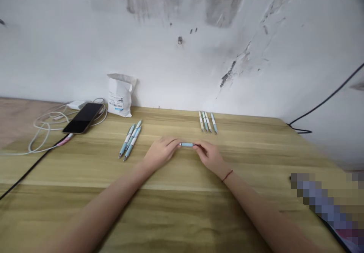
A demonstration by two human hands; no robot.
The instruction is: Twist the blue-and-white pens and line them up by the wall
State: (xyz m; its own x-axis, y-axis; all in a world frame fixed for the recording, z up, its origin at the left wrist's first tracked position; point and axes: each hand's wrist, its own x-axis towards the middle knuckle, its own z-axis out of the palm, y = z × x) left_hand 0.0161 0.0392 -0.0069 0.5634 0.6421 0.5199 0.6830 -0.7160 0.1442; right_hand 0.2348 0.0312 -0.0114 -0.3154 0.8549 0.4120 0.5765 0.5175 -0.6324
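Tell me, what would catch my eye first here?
The bare left hand and bare right hand pinch a short light-blue tube between them, at the centre of a pale wooden table. Blue-and-white pens lie to their left, slim pens in a row beyond them, and a black smartphone far left.

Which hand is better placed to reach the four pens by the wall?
Probably the right hand: it sits just below the four pens; the left hand is nearer the three pens.

The left hand (160, 152) and right hand (209, 157) hide the ends of a pale blue barrel (187, 144), perhaps a pen's; a pixelated patch (321, 207) blurs the lower right.
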